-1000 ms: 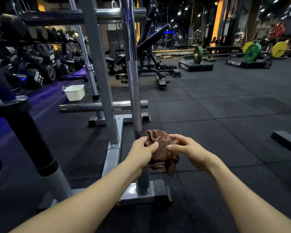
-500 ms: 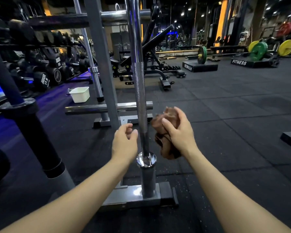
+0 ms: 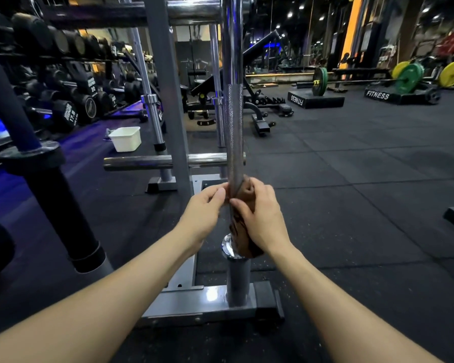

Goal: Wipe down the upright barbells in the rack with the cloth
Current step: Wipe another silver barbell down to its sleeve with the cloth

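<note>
From the head camera we read white "FITNESS" lettering on a black lifting platform (image 3: pixel 388 96) at two o'clock, and the same word upside down on a second black platform block (image 3: pixel 315 100) at one o'clock; the black rubber dumbbells (image 3: pixel 68 113) at ten o'clock carry numbers, one reading "17.5" and another apparently "20". Underfoot lies dark speckled rubber tile flooring (image 3: pixel 351 179) with visible seams, stretching into a dim gym lit by ceiling spots and an orange column at one o'clock; green and yellow weight plates (image 3: pixel 409 77) sit on a loaded bar there, and a white plastic tub (image 3: pixel 126 138) stands on the floor at eleven o'clock. At centre, the upright chrome barbell with knurled shaft (image 3: pixel 233 121) stands in a sleeve of the grey steel storage rack (image 3: pixel 184 302). Our right hand (image 3: pixel 260 218) is curled round the crumpled brown cloth (image 3: pixel 243 231), clamping it against the right side of the bar, just above the bar's shiny collar. Our left hand (image 3: pixel 205 208), at the bar's left side, pinches the cloth's edge between thumb and fingertips.
</note>
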Demonstrator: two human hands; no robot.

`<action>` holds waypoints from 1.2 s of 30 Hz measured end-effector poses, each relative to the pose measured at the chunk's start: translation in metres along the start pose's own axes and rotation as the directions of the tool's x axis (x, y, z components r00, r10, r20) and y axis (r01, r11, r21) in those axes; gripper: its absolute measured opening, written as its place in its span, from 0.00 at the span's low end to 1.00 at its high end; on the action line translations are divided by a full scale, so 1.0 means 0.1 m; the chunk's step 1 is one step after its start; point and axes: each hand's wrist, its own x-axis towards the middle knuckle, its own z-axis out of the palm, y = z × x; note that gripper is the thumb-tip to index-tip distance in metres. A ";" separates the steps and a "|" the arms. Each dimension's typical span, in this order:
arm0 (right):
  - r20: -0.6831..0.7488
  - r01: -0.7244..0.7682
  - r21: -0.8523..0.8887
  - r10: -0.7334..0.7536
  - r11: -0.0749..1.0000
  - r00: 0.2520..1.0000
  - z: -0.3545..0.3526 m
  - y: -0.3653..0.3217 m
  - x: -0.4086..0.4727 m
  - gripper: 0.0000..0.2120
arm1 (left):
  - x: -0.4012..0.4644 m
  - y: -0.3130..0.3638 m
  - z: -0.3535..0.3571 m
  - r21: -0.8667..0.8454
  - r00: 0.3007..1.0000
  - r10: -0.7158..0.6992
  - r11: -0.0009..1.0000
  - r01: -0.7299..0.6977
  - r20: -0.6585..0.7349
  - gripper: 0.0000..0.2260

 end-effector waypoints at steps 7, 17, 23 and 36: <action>-0.212 0.156 -0.085 -0.171 0.984 0.962 0.09 -0.26 0.12 0.31 | 0.03 0.01 -0.09 -0.066 0.994 -0.061 0.996 0.067 0.092 0.13; -0.064 0.070 -0.129 -0.078 0.989 0.995 0.04 -0.06 0.02 0.23 | 0.05 -0.04 -0.13 -0.069 0.993 -0.030 0.997 0.038 0.117 0.13; -0.100 0.007 -0.170 -0.024 0.985 0.995 0.16 -0.10 0.03 0.24 | 0.12 -0.06 -0.19 -0.103 0.988 -0.067 0.991 0.082 0.140 0.13; -0.109 -0.011 -0.181 -0.009 0.983 0.994 0.10 -0.31 0.15 0.20 | 0.12 -0.02 -0.23 -0.078 0.974 -0.128 0.986 0.145 0.188 0.17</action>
